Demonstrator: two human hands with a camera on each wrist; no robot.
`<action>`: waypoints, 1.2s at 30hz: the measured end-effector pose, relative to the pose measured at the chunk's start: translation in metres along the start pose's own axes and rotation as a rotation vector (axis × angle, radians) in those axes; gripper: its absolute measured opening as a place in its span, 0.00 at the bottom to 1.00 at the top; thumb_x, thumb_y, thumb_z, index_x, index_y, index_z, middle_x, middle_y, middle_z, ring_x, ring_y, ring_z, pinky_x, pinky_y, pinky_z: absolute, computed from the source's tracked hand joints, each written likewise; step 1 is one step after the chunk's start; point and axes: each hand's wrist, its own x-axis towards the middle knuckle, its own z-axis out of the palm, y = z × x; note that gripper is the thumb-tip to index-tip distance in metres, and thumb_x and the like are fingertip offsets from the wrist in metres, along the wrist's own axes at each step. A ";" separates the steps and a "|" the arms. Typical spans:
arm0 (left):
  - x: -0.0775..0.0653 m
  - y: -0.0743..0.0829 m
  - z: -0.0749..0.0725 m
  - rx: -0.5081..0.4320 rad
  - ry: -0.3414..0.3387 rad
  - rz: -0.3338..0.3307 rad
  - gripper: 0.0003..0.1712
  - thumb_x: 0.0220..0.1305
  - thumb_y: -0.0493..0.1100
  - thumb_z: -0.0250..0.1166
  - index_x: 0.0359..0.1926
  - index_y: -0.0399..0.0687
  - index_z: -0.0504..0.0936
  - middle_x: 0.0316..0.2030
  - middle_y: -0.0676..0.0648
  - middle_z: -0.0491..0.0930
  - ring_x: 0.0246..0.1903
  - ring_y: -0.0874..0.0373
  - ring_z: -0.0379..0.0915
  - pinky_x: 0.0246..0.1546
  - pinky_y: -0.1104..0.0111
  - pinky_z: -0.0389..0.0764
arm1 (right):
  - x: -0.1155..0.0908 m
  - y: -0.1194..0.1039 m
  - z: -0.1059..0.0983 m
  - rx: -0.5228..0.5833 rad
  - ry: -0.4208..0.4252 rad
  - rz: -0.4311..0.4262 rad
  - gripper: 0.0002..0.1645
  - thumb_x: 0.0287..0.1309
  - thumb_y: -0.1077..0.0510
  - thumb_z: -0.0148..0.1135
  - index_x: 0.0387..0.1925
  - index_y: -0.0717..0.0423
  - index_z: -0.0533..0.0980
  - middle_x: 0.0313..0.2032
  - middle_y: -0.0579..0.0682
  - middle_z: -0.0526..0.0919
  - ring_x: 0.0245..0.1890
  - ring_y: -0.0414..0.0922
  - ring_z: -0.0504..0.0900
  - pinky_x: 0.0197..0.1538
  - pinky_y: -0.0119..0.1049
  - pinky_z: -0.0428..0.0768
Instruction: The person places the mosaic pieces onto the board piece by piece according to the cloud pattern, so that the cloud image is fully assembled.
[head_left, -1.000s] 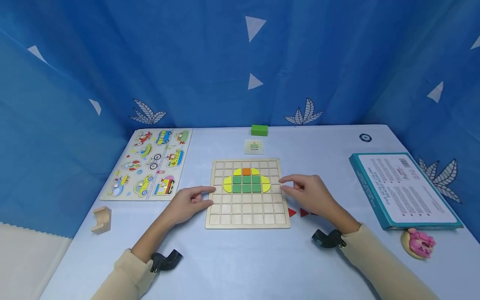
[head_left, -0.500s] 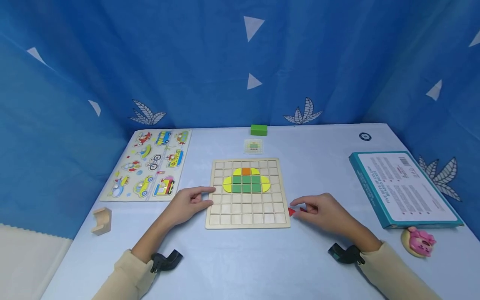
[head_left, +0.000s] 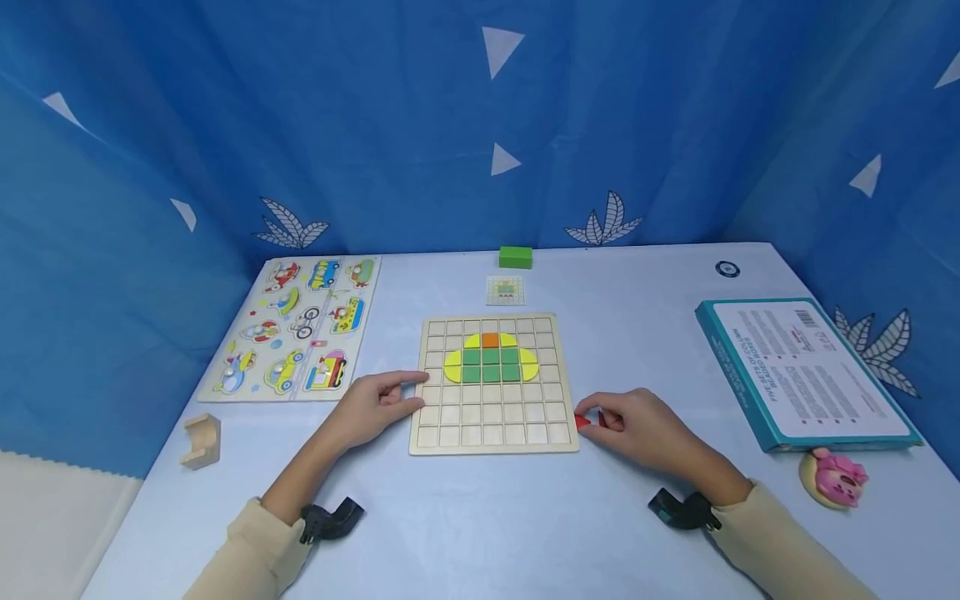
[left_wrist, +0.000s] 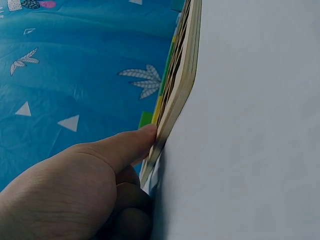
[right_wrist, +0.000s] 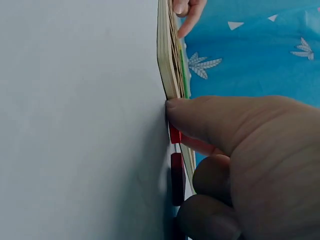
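A wooden grid board [head_left: 491, 435] lies mid-table. On it sit several green square tiles [head_left: 491, 367], one orange square tile [head_left: 490, 340] and yellow curved tiles [head_left: 453, 367] along the sides. My left hand [head_left: 367, 410] touches the board's left edge with thumb and index finger extended. In the left wrist view its thumb presses on the edge. At the board's lower right, my right hand [head_left: 641, 423] pinches a red triangle tile [head_left: 582, 422] between thumb and index finger. A second, darker red tile [right_wrist: 177, 179] lies by the curled fingers, partly hidden by the hand in the head view.
A pattern card [head_left: 506, 290] and a green block [head_left: 515, 257] are behind the board. To the left are a vehicle puzzle [head_left: 288, 333] and a curved wooden block [head_left: 201, 442]. A teal box [head_left: 810, 375] and a pink figurine [head_left: 836, 479] stand right.
My right hand has left the board's upper right edge, come down to the red tiles and taken one between thumb and index finger. My left hand stays at the board's edge.
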 end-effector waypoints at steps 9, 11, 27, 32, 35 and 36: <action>0.002 -0.001 -0.002 0.021 0.004 0.003 0.21 0.66 0.50 0.71 0.60 0.59 0.84 0.18 0.55 0.64 0.19 0.60 0.60 0.24 0.69 0.62 | 0.001 -0.006 0.003 -0.080 0.013 -0.017 0.12 0.55 0.53 0.77 0.42 0.46 0.84 0.13 0.35 0.63 0.14 0.33 0.63 0.20 0.29 0.61; 0.002 -0.001 -0.001 0.020 0.004 0.004 0.21 0.66 0.50 0.71 0.60 0.59 0.84 0.18 0.55 0.64 0.20 0.60 0.60 0.24 0.69 0.62 | 0.001 -0.005 0.003 -0.085 0.024 -0.021 0.13 0.55 0.53 0.77 0.42 0.46 0.84 0.13 0.34 0.62 0.14 0.33 0.63 0.20 0.29 0.60; 0.002 0.000 0.001 0.011 0.011 0.002 0.21 0.67 0.49 0.71 0.60 0.59 0.84 0.18 0.55 0.64 0.20 0.60 0.60 0.25 0.69 0.63 | 0.020 -0.028 0.006 0.079 0.125 -0.097 0.11 0.53 0.54 0.77 0.37 0.45 0.82 0.13 0.33 0.60 0.13 0.32 0.59 0.19 0.29 0.57; 0.001 -0.001 0.001 0.006 0.007 -0.003 0.21 0.67 0.50 0.71 0.60 0.59 0.84 0.18 0.55 0.64 0.20 0.60 0.60 0.25 0.69 0.63 | 0.038 -0.044 0.019 0.113 0.143 -0.139 0.10 0.53 0.54 0.76 0.35 0.45 0.81 0.12 0.33 0.59 0.12 0.31 0.59 0.19 0.29 0.58; 0.001 -0.001 0.001 0.004 0.005 -0.008 0.21 0.67 0.50 0.71 0.60 0.58 0.84 0.18 0.55 0.64 0.20 0.60 0.60 0.25 0.68 0.63 | 0.050 -0.054 0.027 0.158 0.136 -0.140 0.09 0.54 0.54 0.76 0.35 0.45 0.81 0.12 0.34 0.60 0.12 0.32 0.58 0.19 0.30 0.58; 0.000 -0.001 0.001 0.004 0.005 -0.009 0.21 0.67 0.50 0.71 0.60 0.58 0.84 0.18 0.55 0.64 0.20 0.60 0.60 0.25 0.68 0.63 | 0.054 -0.058 0.030 0.170 0.129 -0.136 0.09 0.55 0.53 0.75 0.34 0.45 0.81 0.12 0.35 0.60 0.12 0.33 0.58 0.20 0.30 0.58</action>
